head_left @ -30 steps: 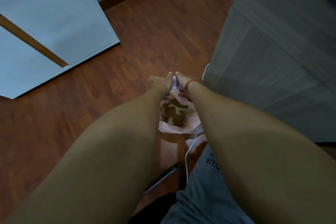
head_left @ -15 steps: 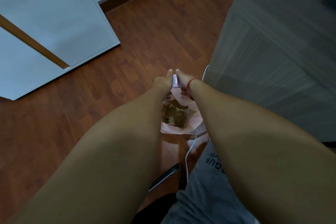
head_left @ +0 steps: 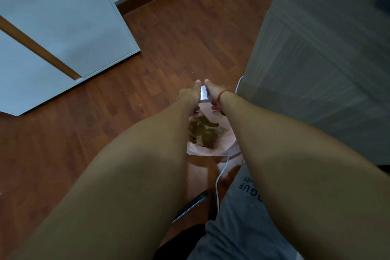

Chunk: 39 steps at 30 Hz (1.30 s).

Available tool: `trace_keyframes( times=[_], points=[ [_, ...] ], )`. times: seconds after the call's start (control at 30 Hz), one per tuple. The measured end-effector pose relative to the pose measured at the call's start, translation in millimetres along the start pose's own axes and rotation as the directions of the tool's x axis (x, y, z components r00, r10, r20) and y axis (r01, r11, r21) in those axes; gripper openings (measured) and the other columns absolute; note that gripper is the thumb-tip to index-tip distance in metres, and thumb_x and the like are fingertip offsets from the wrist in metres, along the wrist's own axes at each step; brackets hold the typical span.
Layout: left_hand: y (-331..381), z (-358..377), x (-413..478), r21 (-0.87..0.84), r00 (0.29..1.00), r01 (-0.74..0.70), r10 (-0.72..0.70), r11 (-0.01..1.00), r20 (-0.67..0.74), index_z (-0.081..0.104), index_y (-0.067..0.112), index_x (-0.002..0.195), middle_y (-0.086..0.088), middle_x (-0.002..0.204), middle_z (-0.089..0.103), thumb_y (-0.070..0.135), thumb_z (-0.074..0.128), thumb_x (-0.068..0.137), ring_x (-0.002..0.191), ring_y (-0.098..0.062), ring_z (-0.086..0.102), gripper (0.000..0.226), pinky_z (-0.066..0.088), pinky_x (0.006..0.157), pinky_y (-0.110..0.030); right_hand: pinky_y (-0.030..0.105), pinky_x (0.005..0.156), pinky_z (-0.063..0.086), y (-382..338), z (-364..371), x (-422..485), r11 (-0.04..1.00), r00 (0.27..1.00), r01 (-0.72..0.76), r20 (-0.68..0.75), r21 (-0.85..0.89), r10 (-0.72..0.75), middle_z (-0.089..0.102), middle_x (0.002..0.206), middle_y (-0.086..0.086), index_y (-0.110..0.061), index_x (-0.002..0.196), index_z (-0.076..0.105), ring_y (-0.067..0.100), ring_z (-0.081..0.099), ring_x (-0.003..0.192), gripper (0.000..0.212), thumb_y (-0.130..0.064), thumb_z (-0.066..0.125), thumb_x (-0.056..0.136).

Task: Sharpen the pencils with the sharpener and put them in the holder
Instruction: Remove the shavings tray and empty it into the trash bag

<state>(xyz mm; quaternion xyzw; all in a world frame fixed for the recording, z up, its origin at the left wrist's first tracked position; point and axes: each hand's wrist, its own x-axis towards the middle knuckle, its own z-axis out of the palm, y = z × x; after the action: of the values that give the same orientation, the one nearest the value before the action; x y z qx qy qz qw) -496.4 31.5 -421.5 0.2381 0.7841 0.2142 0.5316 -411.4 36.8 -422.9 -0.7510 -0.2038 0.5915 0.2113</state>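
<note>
Pink bag (head_left: 211, 151) on the floor holds brown shavings (head_left: 204, 131); just above its far rim the left hand (head_left: 188, 95) and right hand (head_left: 215, 92) both have a closed grip on a small pale block, likely the sharpener (head_left: 203, 94). No pencil or holder in view. Looks like emptying shavings: stay over the bag's mouth, low, and tip slowly so nothing spills past the rim.

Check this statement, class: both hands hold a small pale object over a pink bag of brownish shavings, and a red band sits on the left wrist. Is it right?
The head view shows the red band on the right wrist, not the left. The rest stands: the left hand and right hand hold the small pale object over the pink bag of brownish shavings.
</note>
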Motion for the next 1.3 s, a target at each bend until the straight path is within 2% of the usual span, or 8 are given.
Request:
trace_keyframes(
  times=[0.1, 0.23, 0.47, 0.6, 0.7, 0.8, 0.93, 1.3],
  points=[
    [-0.5, -0.9, 1.4, 0.012, 1.0, -0.018, 0.018, 1.0, -0.013, 0.051, 0.007, 0.126, -0.014, 0.117, 0.061, 0.06, 0.045, 0.086, 0.064, -0.021, 0.055, 0.066, 0.053, 0.054, -0.027, 0.04, 0.083, 0.055, -0.9, 0.2, 2.7, 1.0, 1.0, -0.004, 0.0, -0.001, 0.004, 0.066, 0.117, 0.011, -0.013, 0.118, 0.062, 0.028, 0.059, 0.081, 0.075, -0.065, 0.063, 0.063],
    [-1.9, -0.4, 1.8, 0.018, 0.997, -0.065, 0.066, 0.998, -0.043, 0.052, 0.005, 0.125, -0.017, 0.115, 0.062, 0.06, 0.045, 0.086, 0.066, -0.023, 0.059, 0.068, 0.055, 0.057, -0.029, 0.035, 0.069, 0.055, -2.4, 0.4, 3.1, 1.0, 1.0, 0.003, -0.005, -0.015, -0.003, 0.068, 0.112, 0.01, -0.016, 0.114, 0.065, 0.028, 0.062, 0.08, 0.069, -0.064, 0.062, 0.065],
    [-1.6, -2.3, -0.2, 0.018, 0.996, -0.077, 0.078, 0.997, -0.04, 0.053, 0.006, 0.124, -0.018, 0.116, 0.062, 0.061, 0.045, 0.084, 0.063, -0.023, 0.057, 0.069, 0.06, 0.064, -0.037, 0.033, 0.066, 0.054, -4.0, -3.4, -1.8, 0.999, 1.0, -0.006, 0.015, -0.034, 0.006, 0.067, 0.114, 0.01, -0.014, 0.116, 0.064, 0.027, 0.066, 0.088, 0.064, -0.061, 0.061, 0.072],
    [-2.2, -3.4, -1.7, 0.047, 0.996, -0.075, 0.077, 0.996, -0.049, 0.055, 0.006, 0.124, -0.018, 0.116, 0.062, 0.062, 0.046, 0.083, 0.062, -0.023, 0.059, 0.07, 0.061, 0.063, -0.038, 0.026, 0.051, 0.049, -5.0, -6.0, -7.9, 0.996, 0.999, -0.001, 0.042, -0.089, 0.005, 0.068, 0.104, 0.01, -0.012, 0.115, 0.064, 0.023, 0.061, 0.068, 0.063, -0.061, 0.06, 0.074],
    [-1.3, -4.1, -4.5, 0.061, 0.995, -0.083, 0.086, 0.995, -0.047, 0.055, 0.005, 0.124, -0.019, 0.116, 0.061, 0.058, 0.044, 0.088, 0.065, -0.023, 0.057, 0.066, 0.061, 0.068, -0.039, 0.026, 0.05, 0.046, -4.7, -6.2, -9.5, 0.995, 0.999, -0.019, 0.037, -0.096, 0.023, 0.067, 0.11, 0.008, -0.014, 0.116, 0.064, 0.027, 0.063, 0.081, 0.068, -0.063, 0.06, 0.07],
    [3.0, -5.7, -10.7, 0.067, 0.996, -0.08, 0.083, 0.995, -0.04, 0.055, 0.003, 0.124, -0.021, 0.112, 0.063, 0.055, 0.046, 0.089, 0.061, -0.023, 0.057, 0.064, 0.061, 0.067, -0.039, 0.032, 0.059, 0.052, -6.7, -5.9, -10.0, 0.994, 0.999, -0.007, 0.038, -0.108, 0.011, 0.062, 0.112, 0.006, -0.013, 0.114, 0.064, 0.028, 0.059, 0.083, 0.071, -0.065, 0.059, 0.066],
    [11.1, -9.5, -18.8, 0.064, 0.996, -0.076, 0.079, 0.995, -0.048, 0.054, 0.001, 0.124, -0.021, 0.113, 0.063, 0.053, 0.048, 0.09, 0.059, -0.023, 0.056, 0.062, 0.055, 0.047, -0.032, 0.04, 0.084, 0.056, -12.5, -8.6, -16.8, 0.991, 0.999, 0.044, 0.016, -0.128, -0.043, 0.064, 0.115, 0.007, -0.012, 0.12, 0.064, 0.026, 0.058, 0.083, 0.075, -0.065, 0.058, 0.067],
    [24.2, -18.1, -40.6, 0.042, 0.992, -0.1, 0.103, 0.994, -0.071, 0.057, 0.003, 0.121, -0.018, 0.117, 0.062, 0.051, 0.049, 0.09, 0.062, -0.023, 0.057, 0.057, 0.05, 0.041, -0.03, 0.038, 0.085, 0.055, -26.0, -17.4, -45.8, 0.985, 0.996, 0.081, 0.046, -0.151, -0.075, 0.063, 0.125, 0.007, -0.015, 0.125, 0.061, 0.028, 0.064, 0.107, 0.065, -0.062, 0.053, 0.081]
  ],
)
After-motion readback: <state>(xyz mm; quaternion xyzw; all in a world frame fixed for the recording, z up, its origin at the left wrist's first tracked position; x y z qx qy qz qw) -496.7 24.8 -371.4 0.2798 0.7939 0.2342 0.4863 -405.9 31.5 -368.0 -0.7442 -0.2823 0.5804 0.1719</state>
